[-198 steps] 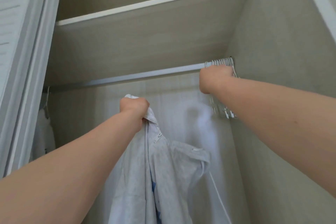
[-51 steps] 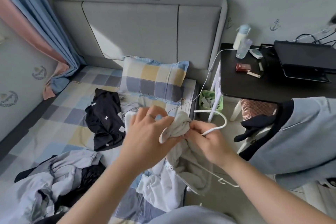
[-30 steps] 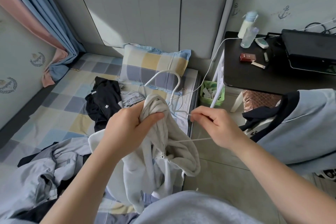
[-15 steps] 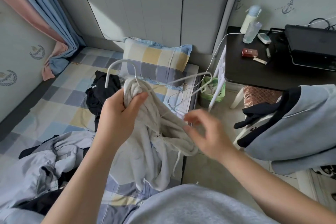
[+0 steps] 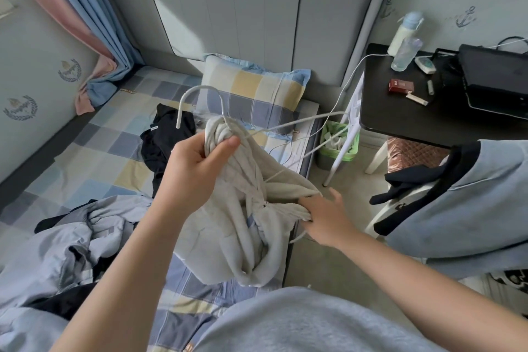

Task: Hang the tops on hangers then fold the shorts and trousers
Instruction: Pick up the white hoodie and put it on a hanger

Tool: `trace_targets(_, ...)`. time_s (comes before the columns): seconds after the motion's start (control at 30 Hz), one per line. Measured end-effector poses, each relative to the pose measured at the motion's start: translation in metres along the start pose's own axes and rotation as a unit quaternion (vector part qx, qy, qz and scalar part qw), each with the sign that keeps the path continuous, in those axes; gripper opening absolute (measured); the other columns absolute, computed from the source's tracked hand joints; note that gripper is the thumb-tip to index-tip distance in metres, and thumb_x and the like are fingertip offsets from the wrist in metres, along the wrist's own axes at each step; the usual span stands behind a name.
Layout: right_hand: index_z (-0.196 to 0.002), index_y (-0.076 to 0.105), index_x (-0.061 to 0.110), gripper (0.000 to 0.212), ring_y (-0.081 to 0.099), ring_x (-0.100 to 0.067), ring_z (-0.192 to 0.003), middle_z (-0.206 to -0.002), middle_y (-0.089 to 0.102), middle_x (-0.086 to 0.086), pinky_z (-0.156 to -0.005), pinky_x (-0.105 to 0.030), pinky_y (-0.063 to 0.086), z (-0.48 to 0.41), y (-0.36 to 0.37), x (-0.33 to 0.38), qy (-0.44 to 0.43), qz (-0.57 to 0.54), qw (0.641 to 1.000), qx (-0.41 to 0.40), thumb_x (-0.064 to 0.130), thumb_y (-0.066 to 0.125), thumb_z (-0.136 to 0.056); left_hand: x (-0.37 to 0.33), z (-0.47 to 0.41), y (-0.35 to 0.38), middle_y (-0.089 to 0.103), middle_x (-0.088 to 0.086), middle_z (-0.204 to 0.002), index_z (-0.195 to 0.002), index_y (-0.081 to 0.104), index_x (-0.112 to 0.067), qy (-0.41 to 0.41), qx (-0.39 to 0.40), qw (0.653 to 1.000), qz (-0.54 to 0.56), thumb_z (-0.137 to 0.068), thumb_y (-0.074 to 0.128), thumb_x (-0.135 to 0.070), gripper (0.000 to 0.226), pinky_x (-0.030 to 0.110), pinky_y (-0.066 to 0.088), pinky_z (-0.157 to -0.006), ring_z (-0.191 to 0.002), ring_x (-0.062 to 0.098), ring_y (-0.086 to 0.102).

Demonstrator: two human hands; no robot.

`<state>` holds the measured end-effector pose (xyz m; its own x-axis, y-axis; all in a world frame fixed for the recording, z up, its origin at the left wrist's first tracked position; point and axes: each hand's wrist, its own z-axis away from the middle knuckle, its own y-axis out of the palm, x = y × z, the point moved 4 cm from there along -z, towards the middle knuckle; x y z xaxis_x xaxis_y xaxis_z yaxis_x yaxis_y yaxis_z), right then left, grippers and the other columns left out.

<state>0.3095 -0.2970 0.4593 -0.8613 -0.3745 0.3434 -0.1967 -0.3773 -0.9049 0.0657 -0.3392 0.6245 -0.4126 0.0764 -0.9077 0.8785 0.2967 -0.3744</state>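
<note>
My left hand [image 5: 197,160] grips the bunched neck of a light grey hooded top [image 5: 243,231], held up over the bed's edge. A white wire hanger [image 5: 200,94] passes through that neck, its hook above my fist and one arm sticking out to the right. Lower down, my right hand [image 5: 325,217] pinches a fold of the same top's fabric. A black garment [image 5: 165,140] lies on the checked bedsheet [image 5: 94,151] near the pillow. A pile of grey and dark clothes [image 5: 57,251] sits at the lower left of the bed.
A checked pillow [image 5: 254,91] leans on the grey headboard. To the right stand a black side table [image 5: 400,111] with bottles, a red box and a black device, a green bin [image 5: 337,143] under it, and a chair draped with a grey-blue garment [image 5: 463,200].
Earlier I was at the wardrobe rail; now I stand by the bed. In the last half second my right hand dropped from beside the hanger to the top's lower fabric.
</note>
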Motion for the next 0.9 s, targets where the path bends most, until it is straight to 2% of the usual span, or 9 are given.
trace_targets(0.07, -0.084, 0.051, 0.032, 0.016, 0.05, -0.004, -0.119, -0.089, 0.054, 0.02, -0.119, -0.054, -0.001, 0.002, -0.01, -0.006, -0.012, 0.027, 0.999, -0.012, 0.018, 0.046, -0.091, 0.003, 0.002, -0.004, 0.027, -0.015, -0.051, -0.061, 0.035, -0.017, -0.004, 0.018, 1.0, -0.014, -0.095, 0.065, -0.034, 0.049, 0.014, 0.021, -0.042, -0.045, 0.004, 0.024)
trace_targets(0.13, -0.097, 0.062, 0.031, 0.023, 0.042, 0.0, -0.132, -0.109, 0.061, 0.022, -0.12, -0.05, -0.008, 0.008, -0.022, -0.009, -0.026, 0.019, 0.999, -0.014, 0.015, 0.047, -0.09, 0.006, 0.003, -0.01, 0.027, -0.015, -0.05, -0.061, 0.036, -0.012, -0.01, 0.024, 0.999, -0.022, -0.095, 0.065, -0.033, 0.049, 0.013, 0.021, -0.041, -0.043, 0.004, 0.023)
trace_targets(0.23, -0.111, 0.072, 0.024, 0.036, 0.041, -0.007, -0.138, -0.122, 0.066, 0.013, -0.121, -0.041, 0.0, 0.021, -0.04, 0.001, -0.092, -0.053, 0.993, -0.045, 0.007, 0.055, -0.084, 0.009, 0.003, -0.014, 0.028, -0.014, -0.049, -0.064, 0.035, -0.006, -0.016, 0.014, 0.999, -0.03, -0.095, 0.065, -0.033, 0.051, 0.014, 0.02, -0.04, -0.043, 0.005, 0.023)
trace_targets(0.3, -0.105, 0.076, 0.014, 0.035, 0.05, -0.014, -0.134, -0.126, 0.068, 0.004, -0.118, -0.038, 0.02, 0.028, -0.041, 0.022, -0.173, -0.119, 0.977, -0.03, -0.002, 0.059, -0.078, 0.007, 0.002, -0.011, 0.028, -0.015, -0.049, -0.061, 0.035, -0.013, -0.013, 0.0, 1.0, -0.024, -0.096, 0.065, -0.034, 0.051, 0.014, 0.021, -0.041, -0.044, 0.005, 0.024)
trace_targets(0.4, -0.11, 0.067, 0.009, 0.039, 0.059, -0.015, -0.113, -0.121, 0.069, -0.002, -0.099, -0.031, 0.043, 0.035, -0.013, 0.052, -0.17, -0.177, 0.959, 0.144, 0.007, 0.045, -0.078, 0.003, 0.0, -0.001, 0.029, -0.016, -0.047, -0.056, 0.034, -0.026, -0.013, -0.022, 1.0, 0.011, -0.096, 0.065, -0.036, 0.052, 0.015, 0.021, -0.042, -0.044, 0.003, 0.025)
trace_targets(0.53, -0.106, 0.046, 0.027, 0.018, 0.054, -0.018, -0.082, -0.093, 0.062, 0.007, -0.066, -0.032, 0.037, 0.032, 0.024, 0.052, -0.083, -0.103, 0.964, 0.231, 0.022, 0.042, -0.09, 0.004, 0.0, 0.009, 0.03, -0.016, -0.05, -0.058, 0.035, -0.021, -0.004, -0.011, 0.999, 0.034, -0.096, 0.065, -0.039, 0.052, 0.016, 0.022, -0.043, -0.046, 0.003, 0.025)
trace_targets(0.67, -0.12, 0.04, 0.029, 0.032, 0.054, -0.03, -0.105, -0.111, 0.066, -0.005, -0.081, -0.037, 0.03, 0.028, 0.022, 0.023, -0.055, -0.023, 0.986, 0.155, 0.036, 0.047, -0.089, 0.014, 0.006, 0.003, 0.03, -0.012, -0.051, -0.059, 0.034, -0.02, -0.018, -0.007, 1.0, 0.016, -0.092, 0.065, -0.046, 0.053, 0.02, 0.023, -0.043, -0.047, 0.006, 0.026)
trace_targets(0.8, -0.105, 0.062, 0.028, 0.015, 0.043, -0.01, -0.102, -0.103, 0.063, 0.007, -0.109, -0.037, 0.021, 0.023, -0.022, -0.016, -0.07, -0.012, 0.997, 0.018, 0.03, 0.054, -0.092, 0.03, 0.008, -0.017, 0.048, 0.007, -0.065, -0.076, 0.052, 0.007, -0.047, -0.004, 0.999, -0.007, -0.088, 0.063, -0.056, 0.065, 0.034, 0.036, -0.056, -0.059, 0.02, 0.043)
trace_targets(0.9, -0.097, 0.068, 0.028, 0.008, 0.048, -0.004, -0.11, -0.101, 0.064, 0.015, -0.119, -0.037, 0.007, 0.018, -0.055, -0.035, -0.076, 0.002, 0.996, -0.046, 0.025, 0.063, -0.091, 0.034, 0.011, -0.026, 0.052, 0.009, -0.067, -0.08, 0.056, 0.008, -0.057, 0.015, 0.998, -0.006, -0.083, 0.066, -0.067, 0.075, 0.038, 0.038, -0.059, -0.062, 0.021, 0.045)
